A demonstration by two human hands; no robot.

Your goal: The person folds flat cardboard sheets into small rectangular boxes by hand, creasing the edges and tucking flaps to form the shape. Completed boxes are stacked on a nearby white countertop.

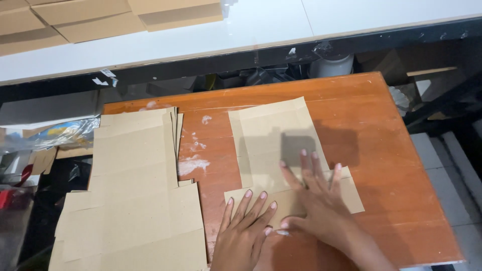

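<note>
A flat brown cardboard blank lies in the middle of the orange-brown wooden table. Both hands press flat on its near end. My left hand rests palm down, fingers spread, on the lower left flap. My right hand lies palm down with fingers spread across the lower fold, its thumb touching my left hand's fingers. Neither hand grips anything.
A stack of similar cardboard blanks covers the table's left side. White smears mark the wood between stack and blank. Beyond the table runs a white bench with folded cardboard boxes. Clutter and plastic wrap sit at the left.
</note>
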